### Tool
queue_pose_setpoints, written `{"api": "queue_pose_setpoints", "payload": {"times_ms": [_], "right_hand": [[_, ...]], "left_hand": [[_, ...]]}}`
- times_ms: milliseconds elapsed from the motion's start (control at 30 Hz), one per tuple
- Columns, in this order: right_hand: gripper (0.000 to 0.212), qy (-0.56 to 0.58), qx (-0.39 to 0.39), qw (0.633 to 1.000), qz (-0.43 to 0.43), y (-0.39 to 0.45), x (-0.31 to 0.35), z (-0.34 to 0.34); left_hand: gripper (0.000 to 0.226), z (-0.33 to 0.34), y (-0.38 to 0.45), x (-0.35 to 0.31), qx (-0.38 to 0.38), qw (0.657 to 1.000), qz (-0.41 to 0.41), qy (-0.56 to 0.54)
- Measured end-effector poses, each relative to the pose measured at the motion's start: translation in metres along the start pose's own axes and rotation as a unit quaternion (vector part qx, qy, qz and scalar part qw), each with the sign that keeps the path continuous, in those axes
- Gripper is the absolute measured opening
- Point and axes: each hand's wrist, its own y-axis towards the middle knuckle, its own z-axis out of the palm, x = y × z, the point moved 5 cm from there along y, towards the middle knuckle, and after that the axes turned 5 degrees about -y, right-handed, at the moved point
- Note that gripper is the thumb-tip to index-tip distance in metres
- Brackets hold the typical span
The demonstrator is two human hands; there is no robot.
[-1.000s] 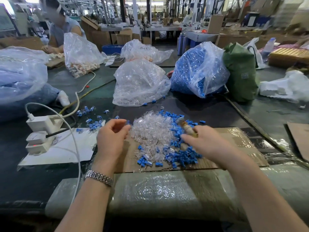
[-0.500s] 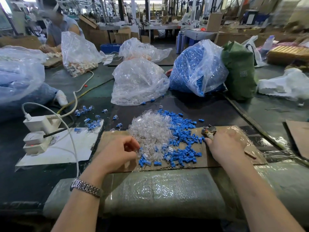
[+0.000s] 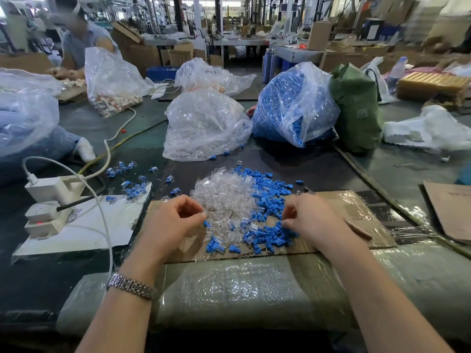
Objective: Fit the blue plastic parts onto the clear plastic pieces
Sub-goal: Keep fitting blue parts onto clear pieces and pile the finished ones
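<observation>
Left hand (image 3: 173, 222): fingers curled, tips pinched together at the near-left edge of the clear plastic pieces (image 3: 224, 197); whether a piece is held cannot be told. Right hand (image 3: 311, 220): fingers curled down, tips in the blue plastic parts (image 3: 270, 233) at the pile's 5 o'clock; any hold on a part cannot be told. Both piles lie touching on a film-wrapped cardboard sheet (image 3: 356, 210) on the surface. A wooden-handled tool (image 3: 358, 229) lies just beside the right hand at 3 o'clock. Fitted blue-and-clear pieces (image 3: 132, 189) are scattered at 10 o'clock, near a white power strip (image 3: 48, 207). A bag of blue parts (image 3: 293, 105) stands at 1 o'clock, a bag of clear pieces (image 3: 204, 126) at 12.
</observation>
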Motion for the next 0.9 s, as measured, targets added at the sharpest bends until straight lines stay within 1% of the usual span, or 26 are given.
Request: {"api": "queue_pose_setpoints", "payload": {"times_ms": [100, 133, 267, 367, 500, 633, 767, 900], "right_hand": [[0.004, -0.039, 0.0, 0.999, -0.006, 0.0, 0.007, 0.004], [0.003, -0.051, -0.003, 0.999, -0.011, 0.0, 0.009, 0.004], [0.012, -0.067, 0.01, 0.998, -0.013, 0.001, 0.013, 0.004], [0.014, -0.056, 0.017, 0.998, -0.01, 0.002, 0.013, 0.004], [0.016, -0.058, 0.021, 0.998, -0.014, 0.003, 0.016, 0.008], [0.012, -0.042, 0.02, 0.999, -0.011, 0.006, 0.017, 0.009], [0.012, -0.041, 0.012, 0.999, -0.015, 0.008, 0.018, 0.009], [0.011, 0.002, 0.0, 1.0, -0.013, 0.008, 0.021, 0.013]], "left_hand": [[0.009, 0.008, -0.001, -0.001, 0.023, 0.995, -0.032, -0.093], [0.01, 0.012, -0.002, -0.002, 0.037, 0.991, -0.041, -0.124], [0.026, 0.024, -0.005, -0.005, 0.081, 0.961, -0.069, -0.256], [0.034, 0.031, -0.007, -0.004, 0.094, 0.941, -0.085, -0.314], [0.032, 0.037, -0.006, -0.004, 0.095, 0.929, -0.084, -0.348], [0.027, 0.04, -0.006, -0.006, 0.099, 0.921, -0.077, -0.368], [0.019, 0.043, -0.008, -0.008, 0.102, 0.905, -0.078, -0.406], [0.031, 0.044, -0.008, -0.01, 0.094, 0.897, -0.074, -0.426]]}}
